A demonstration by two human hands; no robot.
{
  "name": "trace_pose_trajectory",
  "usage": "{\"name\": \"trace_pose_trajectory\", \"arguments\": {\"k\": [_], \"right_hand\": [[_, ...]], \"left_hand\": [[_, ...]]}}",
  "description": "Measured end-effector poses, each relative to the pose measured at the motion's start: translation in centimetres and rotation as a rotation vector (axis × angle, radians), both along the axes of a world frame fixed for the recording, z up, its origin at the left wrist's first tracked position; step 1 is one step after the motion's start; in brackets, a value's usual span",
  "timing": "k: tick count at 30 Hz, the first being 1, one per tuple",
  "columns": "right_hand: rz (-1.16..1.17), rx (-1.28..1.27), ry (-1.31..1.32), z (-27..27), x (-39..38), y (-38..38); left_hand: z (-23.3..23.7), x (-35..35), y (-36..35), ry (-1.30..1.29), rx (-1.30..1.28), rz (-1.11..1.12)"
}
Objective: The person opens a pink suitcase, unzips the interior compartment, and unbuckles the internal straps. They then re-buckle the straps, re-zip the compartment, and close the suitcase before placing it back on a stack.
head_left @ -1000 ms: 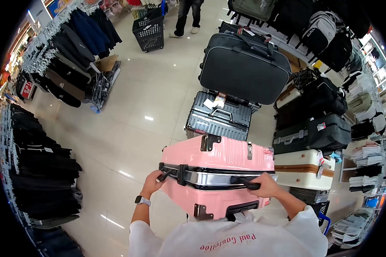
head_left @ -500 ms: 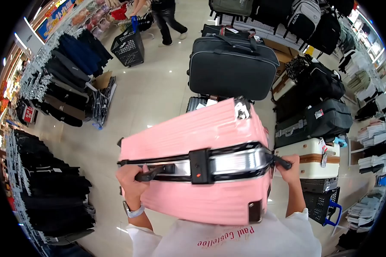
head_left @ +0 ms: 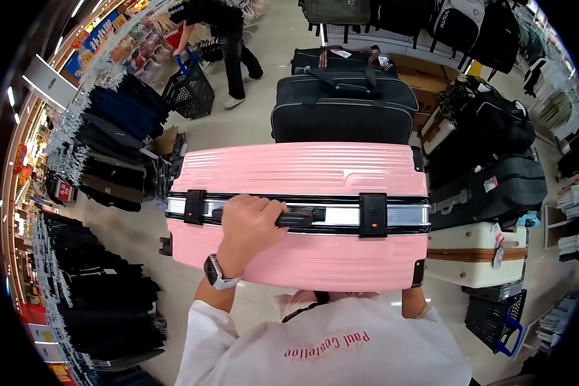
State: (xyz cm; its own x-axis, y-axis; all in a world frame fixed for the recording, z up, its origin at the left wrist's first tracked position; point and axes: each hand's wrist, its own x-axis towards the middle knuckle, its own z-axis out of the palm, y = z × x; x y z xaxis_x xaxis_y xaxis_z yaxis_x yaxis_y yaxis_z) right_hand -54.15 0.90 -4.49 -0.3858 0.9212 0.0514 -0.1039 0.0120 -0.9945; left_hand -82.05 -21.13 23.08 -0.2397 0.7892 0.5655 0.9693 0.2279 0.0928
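Note:
A pink hard-shell suitcase with ribbed sides and a silver frame band is held up in front of my body, its long handle side facing the camera. My left hand, with a watch on the wrist, is closed around the black carry handle. Two black latches sit on the band, the left latch and the right latch. Behind the lower right edge of the case my right forearm disappears; the right hand itself is hidden.
Ahead stands a large black soft suitcase. To the right are a dark grey bag, a cream suitcase and a black basket. Clothes racks line the left. A person holds another basket.
The suitcase has turned from slanted to level. My left hand has moved from the left-end handle to the long-side handle. My right hand has left the right-end handle and gone behind the case.

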Motion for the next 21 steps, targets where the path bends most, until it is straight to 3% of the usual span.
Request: {"name": "trace_pose_trajectory", "arguments": {"k": [11, 16, 21], "right_hand": [[0.029, -0.004, -0.048, 3.5, -7.2, 5.9], [0.021, 0.014, -0.113, 4.9, -7.7, 5.9], [-0.020, 0.017, -0.187, 6.5, -6.8, 4.4]], "left_hand": [[-4.0, -4.0, 8.7, -0.133, -0.047, 0.000], [-4.7, -4.9, 8.9, -0.156, -0.025, -0.040], [-5.6, -4.9, 7.6, -0.359, -0.184, -0.166]]}}
